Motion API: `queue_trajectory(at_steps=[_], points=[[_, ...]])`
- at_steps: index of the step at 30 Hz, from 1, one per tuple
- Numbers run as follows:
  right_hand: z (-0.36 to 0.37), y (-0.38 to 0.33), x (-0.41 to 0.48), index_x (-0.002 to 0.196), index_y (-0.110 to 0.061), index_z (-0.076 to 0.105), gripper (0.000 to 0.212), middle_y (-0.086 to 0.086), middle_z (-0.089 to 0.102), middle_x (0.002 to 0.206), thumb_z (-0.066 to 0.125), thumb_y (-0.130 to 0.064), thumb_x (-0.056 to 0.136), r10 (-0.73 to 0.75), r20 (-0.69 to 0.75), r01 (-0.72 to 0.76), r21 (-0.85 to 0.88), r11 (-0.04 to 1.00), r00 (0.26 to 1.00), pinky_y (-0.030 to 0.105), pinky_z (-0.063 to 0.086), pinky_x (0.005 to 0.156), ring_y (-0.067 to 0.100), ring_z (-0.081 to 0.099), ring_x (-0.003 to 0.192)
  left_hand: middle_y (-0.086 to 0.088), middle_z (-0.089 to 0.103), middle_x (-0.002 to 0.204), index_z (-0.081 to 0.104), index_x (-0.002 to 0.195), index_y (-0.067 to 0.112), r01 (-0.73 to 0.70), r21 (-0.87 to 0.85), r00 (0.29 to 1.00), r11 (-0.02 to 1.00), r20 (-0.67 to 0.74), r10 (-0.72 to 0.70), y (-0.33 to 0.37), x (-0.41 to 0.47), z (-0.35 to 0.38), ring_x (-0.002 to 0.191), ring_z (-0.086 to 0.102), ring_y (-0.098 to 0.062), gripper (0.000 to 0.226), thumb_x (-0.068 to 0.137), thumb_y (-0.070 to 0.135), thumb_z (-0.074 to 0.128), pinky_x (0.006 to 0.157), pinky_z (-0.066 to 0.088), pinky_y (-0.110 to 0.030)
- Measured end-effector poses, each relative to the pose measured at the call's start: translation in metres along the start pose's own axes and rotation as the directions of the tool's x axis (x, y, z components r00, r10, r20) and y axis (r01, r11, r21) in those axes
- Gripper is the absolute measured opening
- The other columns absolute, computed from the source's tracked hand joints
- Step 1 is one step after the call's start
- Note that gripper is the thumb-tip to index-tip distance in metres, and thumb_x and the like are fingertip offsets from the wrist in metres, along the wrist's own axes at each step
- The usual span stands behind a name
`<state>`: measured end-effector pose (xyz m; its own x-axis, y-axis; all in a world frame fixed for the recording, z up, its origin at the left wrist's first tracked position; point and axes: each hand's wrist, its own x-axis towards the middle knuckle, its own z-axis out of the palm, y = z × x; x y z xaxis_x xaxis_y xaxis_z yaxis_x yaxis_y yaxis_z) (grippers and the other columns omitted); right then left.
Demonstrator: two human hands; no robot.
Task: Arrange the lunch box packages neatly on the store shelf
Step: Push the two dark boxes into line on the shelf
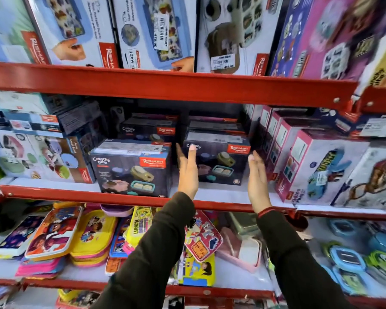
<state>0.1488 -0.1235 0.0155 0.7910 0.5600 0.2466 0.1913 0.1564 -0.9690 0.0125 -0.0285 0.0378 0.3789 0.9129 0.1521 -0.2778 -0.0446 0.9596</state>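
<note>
Two dark "Crunchy bite" lunch box packages stand on the middle red shelf. The left package sits near the front edge. The right package sits a little further back. My left hand is flat with fingers straight, at the left side of the right package, in the gap between the two boxes. My right hand is flat too, beside that package's right side. Neither hand grips anything. More dark boxes are stacked behind.
Pink and white boxes crowd the shelf's right side, and pastel boxes fill the left. Large boxes stand on the upper shelf. Flat colourful lunch cases and round containers lie on the lower shelf.
</note>
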Motion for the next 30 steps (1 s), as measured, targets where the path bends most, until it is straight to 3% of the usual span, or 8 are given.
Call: queue_trajectory(at_steps=[4,6,8,11,14,21,24,30], points=[[-0.002,0.002,0.002,0.151,-0.018,0.040,0.046,-0.009,0.043,0.147,0.036,-0.031,0.108,0.018,0.068,-0.018,-0.006,1.000,0.998,0.022,0.021,0.116,0.007,0.036,0.140,0.005,0.022,0.173,0.020,0.165,0.024,-0.007,0.021,1.000,1.000,-0.018,0.008,-0.005,0.001,-0.001,0.160,0.021,-0.012,0.061,0.109,0.044,0.036,0.127,0.016,-0.028],[-0.004,0.002,-0.001,0.152,-0.020,0.039,0.046,-0.012,0.042,0.145,0.034,-0.034,0.108,0.024,0.085,-0.025,0.016,1.000,0.996,0.026,0.020,0.122,0.007,0.036,0.142,0.005,0.027,0.171,0.025,0.163,0.025,-0.018,0.013,0.999,1.000,-0.029,0.018,-0.007,-0.003,-0.004,0.156,0.026,-0.011,0.058,0.109,0.043,0.037,0.119,0.019,-0.024],[-0.008,0.004,-0.005,0.149,-0.028,0.042,0.050,-0.012,0.045,0.147,0.037,-0.048,0.104,0.022,0.090,-0.025,0.037,0.999,0.996,0.037,0.022,0.127,0.008,0.038,0.142,0.005,0.028,0.170,0.026,0.163,0.028,-0.025,0.008,0.999,1.000,-0.032,0.025,-0.009,-0.010,-0.006,0.150,0.029,-0.006,0.056,0.109,0.042,0.037,0.118,0.020,-0.024],[-0.014,0.007,-0.017,0.147,-0.035,0.045,0.074,-0.008,0.047,0.156,0.038,-0.074,0.085,0.026,0.089,-0.028,0.031,0.999,0.996,0.044,0.025,0.127,0.013,0.040,0.146,0.007,0.032,0.169,0.031,0.160,0.032,-0.067,0.008,0.996,0.998,-0.051,0.067,-0.013,-0.027,-0.011,0.153,0.029,-0.008,0.056,0.107,0.051,0.037,0.124,0.022,-0.029],[-0.022,0.011,-0.028,0.148,-0.034,0.048,0.078,-0.007,0.049,0.156,0.035,-0.077,0.084,0.024,0.058,-0.027,0.050,0.998,0.998,0.048,0.028,0.126,0.013,0.042,0.146,0.008,0.038,0.165,0.040,0.154,0.036,-0.100,0.013,0.991,0.995,-0.089,0.100,-0.017,-0.043,-0.014,0.154,0.034,-0.009,0.065,0.095,0.062,0.039,0.129,0.025,-0.037],[-0.038,0.014,-0.053,0.145,-0.038,0.050,0.082,-0.007,0.052,0.154,0.032,-0.086,0.082,-0.015,-0.001,0.015,0.034,0.999,1.000,0.050,0.034,0.122,0.015,0.047,0.143,0.015,0.043,0.159,0.044,0.141,0.055,-0.165,0.126,0.981,0.978,-0.079,0.175,-0.026,-0.069,-0.023,0.150,0.037,-0.001,0.043,0.099,0.058,0.035,0.130,0.028,-0.041],[-0.043,0.015,-0.056,0.145,-0.036,0.050,0.075,-0.007,0.053,0.152,0.033,-0.079,0.086,-0.031,-0.017,0.032,0.025,0.999,0.999,0.048,0.037,0.120,0.013,0.049,0.140,0.016,0.045,0.157,0.046,0.137,0.061,-0.183,0.145,0.977,0.972,-0.086,0.197,-0.031,-0.073,-0.025,0.149,0.039,0.000,0.041,0.098,0.062,0.037,0.129,0.030,-0.044],[-0.044,0.014,-0.058,0.145,-0.037,0.050,0.055,-0.006,0.054,0.152,0.035,-0.060,0.098,-0.022,0.007,0.021,0.059,0.998,1.000,0.046,0.041,0.117,0.012,0.052,0.137,0.013,0.048,0.157,0.048,0.147,0.048,-0.216,0.145,0.969,0.965,-0.088,0.230,-0.036,-0.071,-0.030,0.149,0.043,-0.006,0.050,0.098,0.061,0.042,0.127,0.034,-0.050]])
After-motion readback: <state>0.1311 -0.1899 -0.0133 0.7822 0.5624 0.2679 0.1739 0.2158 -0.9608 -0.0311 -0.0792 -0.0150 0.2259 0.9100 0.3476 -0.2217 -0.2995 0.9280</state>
